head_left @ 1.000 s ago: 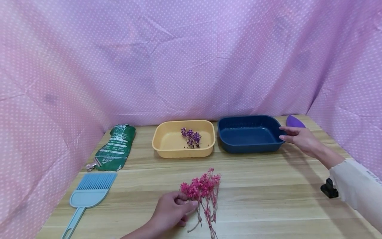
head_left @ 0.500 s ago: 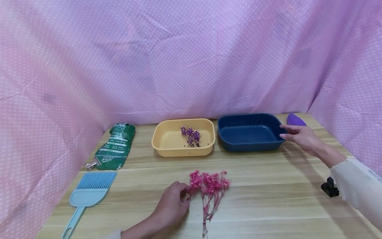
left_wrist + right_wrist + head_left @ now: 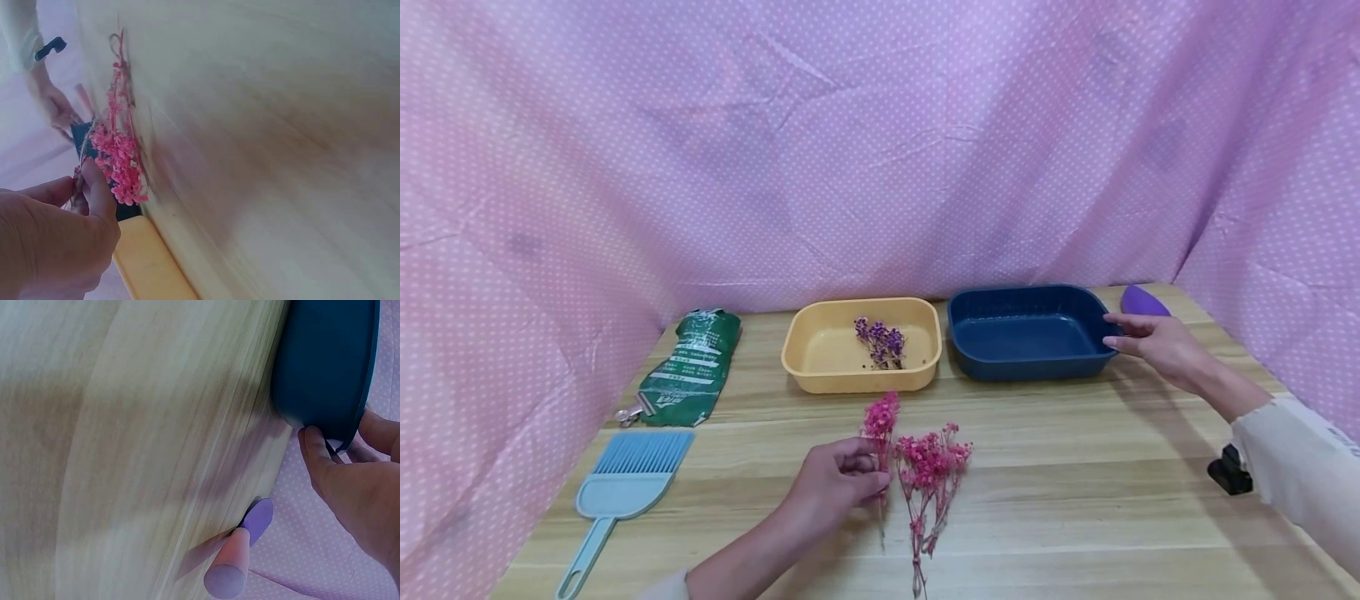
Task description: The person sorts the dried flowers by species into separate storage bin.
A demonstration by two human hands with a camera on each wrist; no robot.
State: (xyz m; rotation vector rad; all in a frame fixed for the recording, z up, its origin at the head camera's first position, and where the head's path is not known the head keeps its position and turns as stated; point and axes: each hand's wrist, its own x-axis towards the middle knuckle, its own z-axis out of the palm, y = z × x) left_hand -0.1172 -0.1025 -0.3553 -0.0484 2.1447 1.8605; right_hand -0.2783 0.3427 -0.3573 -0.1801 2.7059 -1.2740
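Observation:
My left hand point(image 3: 838, 479) pinches a small sprig of pink dried flowers point(image 3: 881, 415) between thumb and fingers, upright just in front of the yellow tray point(image 3: 820, 382). A larger bunch of pink dried flowers point(image 3: 931, 460) lies on the table to the right of that hand. Inside the yellow tray is a purple dried sprig point(image 3: 880, 340). My right hand point(image 3: 1165, 350) grips the right end of a dark blue tray point(image 3: 1030, 369), its thumb and fingers at the rim and outer wall point(image 3: 322, 369). No contents show in the blue tray.
At left lie a green printed packet point(image 3: 692, 367), a metal clip point(image 3: 628, 416) and a light blue brush point(image 3: 625, 496). A purple object point(image 3: 1142, 302) with a pink handle point(image 3: 234, 556) stands beyond the right hand. Pink dotted cloth point(image 3: 880, 150) borders the wooden table point(image 3: 1075, 517).
My left hand has separated one sprig from the pink bunch and lifted it forward toward the yellow tray. The rest of the bunch stays on the table. My right hand remains at the blue tray.

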